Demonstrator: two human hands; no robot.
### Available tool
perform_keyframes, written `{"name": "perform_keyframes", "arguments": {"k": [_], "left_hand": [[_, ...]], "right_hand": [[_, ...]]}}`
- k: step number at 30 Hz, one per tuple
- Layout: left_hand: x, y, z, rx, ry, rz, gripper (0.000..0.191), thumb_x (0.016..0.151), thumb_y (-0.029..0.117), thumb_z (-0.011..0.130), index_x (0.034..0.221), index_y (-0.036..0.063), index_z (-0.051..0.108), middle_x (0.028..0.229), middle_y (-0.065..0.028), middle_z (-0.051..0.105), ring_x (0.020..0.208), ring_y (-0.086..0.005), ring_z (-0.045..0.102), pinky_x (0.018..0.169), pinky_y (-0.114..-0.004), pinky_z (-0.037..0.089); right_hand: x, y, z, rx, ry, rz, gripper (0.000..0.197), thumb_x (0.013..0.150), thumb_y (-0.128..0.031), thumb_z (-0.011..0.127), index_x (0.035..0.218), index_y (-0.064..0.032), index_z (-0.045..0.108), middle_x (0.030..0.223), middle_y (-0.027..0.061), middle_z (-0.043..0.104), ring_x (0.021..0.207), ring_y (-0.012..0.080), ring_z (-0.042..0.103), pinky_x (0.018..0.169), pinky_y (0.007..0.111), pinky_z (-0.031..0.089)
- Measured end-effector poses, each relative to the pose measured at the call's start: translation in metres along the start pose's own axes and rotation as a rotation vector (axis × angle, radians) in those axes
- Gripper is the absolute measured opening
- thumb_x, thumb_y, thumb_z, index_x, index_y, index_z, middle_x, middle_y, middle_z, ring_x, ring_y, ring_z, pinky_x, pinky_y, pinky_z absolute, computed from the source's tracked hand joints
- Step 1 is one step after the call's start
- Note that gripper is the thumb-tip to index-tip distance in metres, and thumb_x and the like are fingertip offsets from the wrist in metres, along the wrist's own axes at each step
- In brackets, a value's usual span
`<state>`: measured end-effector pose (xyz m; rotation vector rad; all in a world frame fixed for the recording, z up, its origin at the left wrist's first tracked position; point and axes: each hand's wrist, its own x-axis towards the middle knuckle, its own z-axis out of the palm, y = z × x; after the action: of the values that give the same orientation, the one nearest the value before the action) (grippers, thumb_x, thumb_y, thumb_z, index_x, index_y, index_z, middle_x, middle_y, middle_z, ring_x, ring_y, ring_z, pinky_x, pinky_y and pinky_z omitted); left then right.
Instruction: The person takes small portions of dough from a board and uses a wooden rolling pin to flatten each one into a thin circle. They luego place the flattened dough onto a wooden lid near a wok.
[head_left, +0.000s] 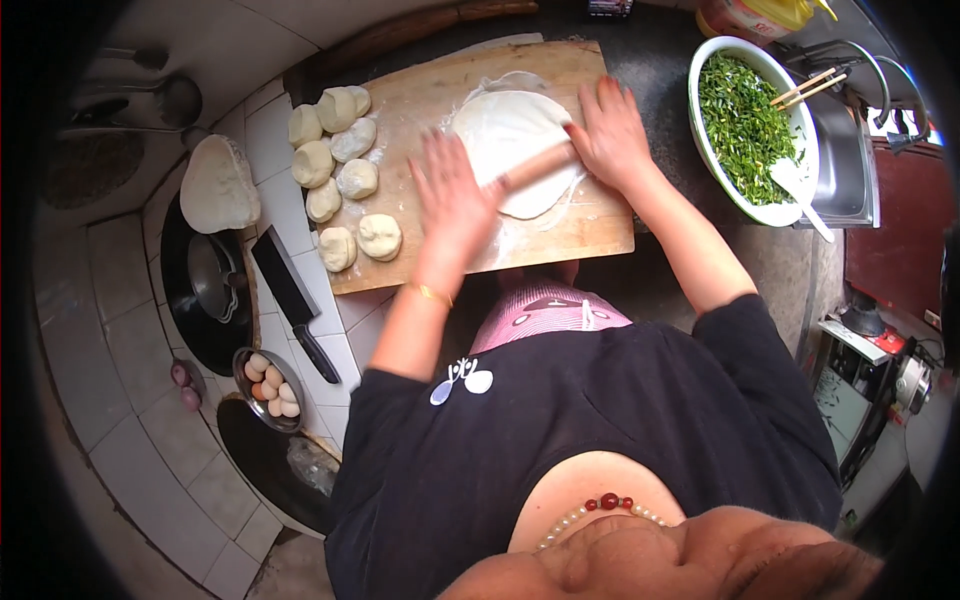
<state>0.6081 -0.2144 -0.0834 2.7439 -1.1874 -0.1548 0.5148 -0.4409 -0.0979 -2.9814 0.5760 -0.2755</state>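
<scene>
A flat round sheet of dough (504, 124) lies on a floured wooden board (420, 262). Across its lower right part runs a wooden rolling pin (536, 166), slightly blurred. My left hand (457, 191) presses on the pin's left end with the fingers stretched out. At the right end, my right hand (611, 135) rests with its palm on the pin, fingers extended past the board's edge. Neither hand wraps around the pin. Several floury dough balls (357, 178) are grouped on the left side of the board.
A large bowl of chopped greens (739, 127) with chopsticks and a white spoon stands right, beside a metal sink (847, 172). On the left are a cleaver (286, 277), a metal bowl of eggs (271, 390) and a black wok (180, 300). A yellow-capped container (757, 19) stands behind.
</scene>
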Motion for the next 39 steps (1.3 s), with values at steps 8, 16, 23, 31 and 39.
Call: {"name": "perform_keyframes", "arguments": {"k": [8,16,23,31,39], "left_hand": [[-0.036,-0.002,0.012,-0.103,0.007,-0.021,0.086,0.089,0.042,0.052,0.144,-0.0133,0.014,0.153,-0.0315,0.005,0.145,-0.0392,0.001,0.116,-0.053,-0.001],[0.023,-0.014,-0.003,0.004,0.032,-0.046,0.082,0.094,0.046,0.045,0.147,-0.0070,0.013,0.157,-0.0225,0.004,0.146,-0.0326,-0.005,0.116,-0.051,-0.005],[-0.072,0.024,0.002,-0.204,-0.042,0.158,0.088,0.086,0.042,0.057,0.143,-0.0135,0.019,0.152,-0.0326,0.009,0.144,-0.0437,0.004,0.114,-0.060,0.003],[0.058,-0.041,-0.004,-0.142,0.152,-0.170,0.083,0.093,0.047,0.046,0.146,-0.0092,0.014,0.155,-0.0277,0.004,0.146,-0.0350,-0.002,0.117,-0.049,-0.004],[-0.082,0.024,-0.002,-0.217,-0.032,0.259,0.093,0.082,0.038,0.063,0.144,-0.0129,0.015,0.152,-0.0318,0.011,0.143,-0.0454,0.006,0.115,-0.058,0.002]], "right_hand": [[-0.009,0.003,-0.008,0.098,0.082,-0.207,0.059,0.091,-0.035,0.052,0.135,0.0027,0.042,0.141,0.0296,0.038,0.135,0.0414,0.032,0.111,0.052,0.025],[0.023,0.000,-0.002,0.117,0.043,-0.002,0.060,0.092,-0.037,0.049,0.136,0.0026,0.041,0.139,0.0293,0.039,0.135,0.0406,0.033,0.112,0.050,0.024],[-0.042,0.016,-0.015,0.071,0.036,-0.187,0.056,0.092,-0.034,0.051,0.133,0.0028,0.043,0.140,0.0284,0.039,0.135,0.0406,0.033,0.113,0.050,0.022],[0.056,0.000,0.007,0.162,0.152,-0.058,0.053,0.093,-0.033,0.049,0.131,0.0026,0.044,0.138,0.0267,0.043,0.132,0.0392,0.038,0.111,0.049,0.027],[-0.068,0.016,-0.015,0.070,0.110,-0.196,0.058,0.089,-0.030,0.055,0.133,0.0050,0.042,0.140,0.0278,0.040,0.134,0.0416,0.035,0.113,0.050,0.023]]}}
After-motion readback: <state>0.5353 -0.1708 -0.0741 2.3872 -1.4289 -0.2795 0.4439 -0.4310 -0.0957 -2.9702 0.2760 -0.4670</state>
